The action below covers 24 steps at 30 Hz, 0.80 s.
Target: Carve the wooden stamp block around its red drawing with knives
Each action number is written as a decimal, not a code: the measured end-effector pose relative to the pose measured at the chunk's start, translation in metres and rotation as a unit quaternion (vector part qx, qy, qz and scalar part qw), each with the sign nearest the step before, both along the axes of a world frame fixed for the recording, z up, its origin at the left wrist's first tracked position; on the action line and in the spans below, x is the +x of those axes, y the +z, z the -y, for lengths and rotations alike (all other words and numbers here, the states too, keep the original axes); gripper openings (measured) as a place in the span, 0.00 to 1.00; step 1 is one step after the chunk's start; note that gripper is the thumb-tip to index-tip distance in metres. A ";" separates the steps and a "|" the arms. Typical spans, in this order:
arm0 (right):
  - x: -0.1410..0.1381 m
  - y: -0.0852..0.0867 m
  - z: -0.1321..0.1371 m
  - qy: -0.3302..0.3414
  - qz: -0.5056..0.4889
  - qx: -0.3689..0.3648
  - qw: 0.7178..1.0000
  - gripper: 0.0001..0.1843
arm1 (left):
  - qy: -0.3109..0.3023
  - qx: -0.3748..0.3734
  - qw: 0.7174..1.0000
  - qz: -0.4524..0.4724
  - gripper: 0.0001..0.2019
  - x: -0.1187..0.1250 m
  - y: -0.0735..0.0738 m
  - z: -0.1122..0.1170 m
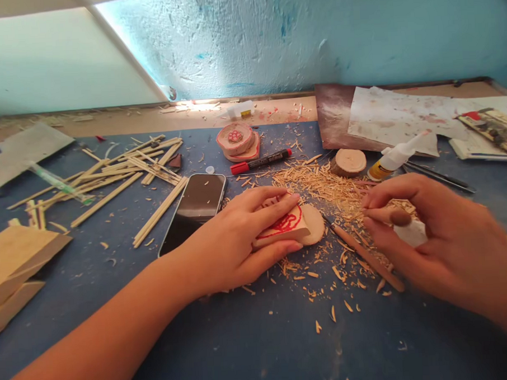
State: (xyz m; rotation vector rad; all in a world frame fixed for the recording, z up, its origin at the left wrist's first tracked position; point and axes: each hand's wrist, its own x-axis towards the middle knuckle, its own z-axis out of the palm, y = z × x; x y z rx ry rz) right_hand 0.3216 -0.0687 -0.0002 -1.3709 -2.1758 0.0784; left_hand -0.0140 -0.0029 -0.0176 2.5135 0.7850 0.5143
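Since the left hand [238, 235] clamps the red-marked block [286, 225] well in from the back edge of the worktop [226, 337], fingertips [295, 246] exposed, the wooden handle [401, 218] pinched in the right hand [432, 241], probably a tool's, could nick them if it slips.

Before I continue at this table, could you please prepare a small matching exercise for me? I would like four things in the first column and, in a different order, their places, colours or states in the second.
Column 1
1. Phone
2. Marker
3. Block with red drawing
4. Short wooden handle

Column 2
A. Red and black
B. Between the thumb and fingers of the right grip
C. Lying with its dark screen up
D. Held by the left grip

Right pairs: 1-C, 2-A, 3-D, 4-B
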 end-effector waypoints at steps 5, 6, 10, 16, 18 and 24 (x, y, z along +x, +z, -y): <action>0.004 0.001 -0.003 0.025 -0.156 -0.112 0.981 0.06 | -0.026 0.038 0.997 0.065 0.22 -0.004 0.006 -0.010; 0.003 0.001 -0.004 0.029 -0.169 -0.123 0.977 0.08 | -0.015 0.049 0.996 0.076 0.20 -0.005 0.008 -0.010; -0.004 0.010 -0.003 0.011 -0.279 -0.170 0.945 0.15 | 0.032 0.088 0.991 0.093 0.15 -0.008 0.017 -0.010; -0.025 0.041 -0.013 0.031 -0.462 -0.223 0.858 0.09 | 0.026 0.092 0.990 0.102 0.16 -0.012 0.018 -0.015; -0.039 0.057 -0.028 0.056 -0.482 -0.219 0.847 0.09 | 0.031 0.077 0.991 0.103 0.17 -0.011 0.017 -0.018; -0.098 0.101 -0.075 0.163 -0.572 -0.365 0.716 0.40 | 0.046 0.020 0.995 0.085 0.16 -0.008 0.020 -0.019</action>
